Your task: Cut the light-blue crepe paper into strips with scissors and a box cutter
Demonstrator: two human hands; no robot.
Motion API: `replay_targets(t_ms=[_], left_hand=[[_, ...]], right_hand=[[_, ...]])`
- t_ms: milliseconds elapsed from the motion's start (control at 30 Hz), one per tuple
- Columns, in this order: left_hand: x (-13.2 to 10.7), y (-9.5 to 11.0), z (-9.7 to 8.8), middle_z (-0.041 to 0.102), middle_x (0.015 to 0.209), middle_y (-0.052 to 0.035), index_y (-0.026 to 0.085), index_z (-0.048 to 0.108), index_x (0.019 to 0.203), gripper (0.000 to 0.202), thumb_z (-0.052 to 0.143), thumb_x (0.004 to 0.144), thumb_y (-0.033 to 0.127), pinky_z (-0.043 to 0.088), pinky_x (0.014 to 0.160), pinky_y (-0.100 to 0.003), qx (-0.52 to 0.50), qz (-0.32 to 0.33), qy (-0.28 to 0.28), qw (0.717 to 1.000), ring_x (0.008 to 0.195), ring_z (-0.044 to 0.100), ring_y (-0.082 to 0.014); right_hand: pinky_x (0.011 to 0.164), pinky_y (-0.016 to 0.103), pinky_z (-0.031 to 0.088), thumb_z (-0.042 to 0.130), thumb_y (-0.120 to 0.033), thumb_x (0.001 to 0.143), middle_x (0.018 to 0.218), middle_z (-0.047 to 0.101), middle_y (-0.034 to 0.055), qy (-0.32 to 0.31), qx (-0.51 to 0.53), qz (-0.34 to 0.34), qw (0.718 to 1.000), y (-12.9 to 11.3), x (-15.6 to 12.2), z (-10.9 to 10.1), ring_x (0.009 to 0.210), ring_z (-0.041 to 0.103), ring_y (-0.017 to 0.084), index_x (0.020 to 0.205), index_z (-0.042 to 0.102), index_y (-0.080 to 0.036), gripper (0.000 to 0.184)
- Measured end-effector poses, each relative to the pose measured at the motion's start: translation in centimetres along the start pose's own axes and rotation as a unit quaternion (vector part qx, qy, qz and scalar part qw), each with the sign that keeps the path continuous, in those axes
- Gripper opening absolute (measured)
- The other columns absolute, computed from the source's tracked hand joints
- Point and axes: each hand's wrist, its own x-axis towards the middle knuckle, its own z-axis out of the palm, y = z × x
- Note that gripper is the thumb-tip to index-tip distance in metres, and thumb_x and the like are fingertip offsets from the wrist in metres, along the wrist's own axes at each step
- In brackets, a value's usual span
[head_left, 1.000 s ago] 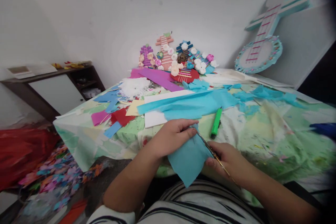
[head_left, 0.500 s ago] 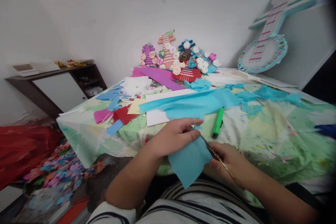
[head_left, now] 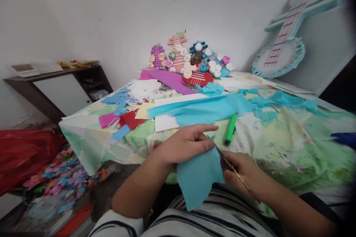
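My left hand (head_left: 185, 143) pinches the top edge of a turquoise sheet of paper (head_left: 198, 177) that hangs down over my striped shirt. My right hand (head_left: 244, 172) grips a pair of small gold-coloured scissors (head_left: 225, 159). Their blades point up and left into the paper's right edge, close to my left thumb. Both hands sit at the near edge of a table covered with a green patterned cloth (head_left: 278, 137).
A green marker (head_left: 230, 129) lies just beyond my hands. A long turquoise sheet (head_left: 203, 110), purple, red, blue and white paper scraps and small craft guitars with flowers (head_left: 191, 63) cover the table. A big guitar model (head_left: 283, 40) leans at the right. A dark cabinet (head_left: 55, 92) stands left.
The scissors have worked a little further up along the paper's edge, and the hanging sheet has shifted and dropped slightly. Both hands stay in nearly the same place.
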Motion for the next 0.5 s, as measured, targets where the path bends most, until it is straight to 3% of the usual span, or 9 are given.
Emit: replay_targets(t_ms=[500], left_hand=[[0.04,-0.04,0.2,0.038,0.056,0.0059,0.019,0.045,0.122,0.047,0.052,0.076,0.028,0.025,0.041,-0.016,0.074,0.002,0.013,0.997,0.047,0.032,-0.0055]], right_hand=[[0.051,0.023,0.037,0.03,-0.068,0.073,0.064,0.049,0.0023,-0.004,0.078,-0.027,0.997,0.17,-0.31,0.42,0.059,0.043,0.013,0.074,0.051,-0.015,0.057]])
